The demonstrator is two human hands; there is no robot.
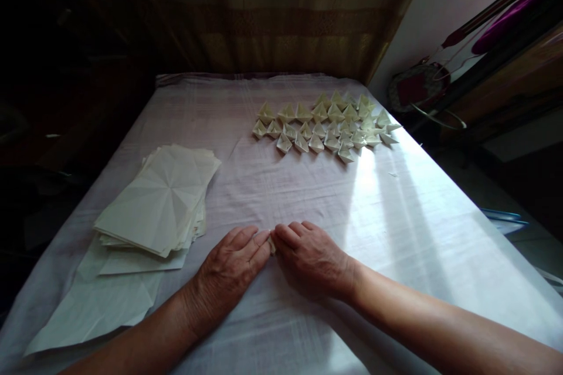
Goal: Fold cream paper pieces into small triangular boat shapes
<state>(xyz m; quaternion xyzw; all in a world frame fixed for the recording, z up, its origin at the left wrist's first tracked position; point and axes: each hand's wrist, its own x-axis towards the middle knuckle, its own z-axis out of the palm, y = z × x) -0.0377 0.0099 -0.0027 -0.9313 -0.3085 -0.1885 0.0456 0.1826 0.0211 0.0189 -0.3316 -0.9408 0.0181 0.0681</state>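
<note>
At the near middle of the cloth-covered table, my left hand (237, 258) and my right hand (308, 252) meet with fingers curled. Between their fingertips shows a small bit of folded paper (272, 244), mostly hidden by the fingers. Both hands are closed on it. To the left of my left hand lies a stack of creased paper squares (162, 199), the top one marked with fold lines radiating from its centre. Larger pale sheets (101, 299) stick out underneath. Beyond my right hand, several small folded paper boats (316, 142) stand in uneven rows.
A pale checked cloth covers the table (272, 187), and sunlight falls across its right side. Behind the far edge hangs a patterned curtain (281, 23). A round bag (417, 85) hangs off to the right. Past the right edge is a blue-rimmed object (505, 220).
</note>
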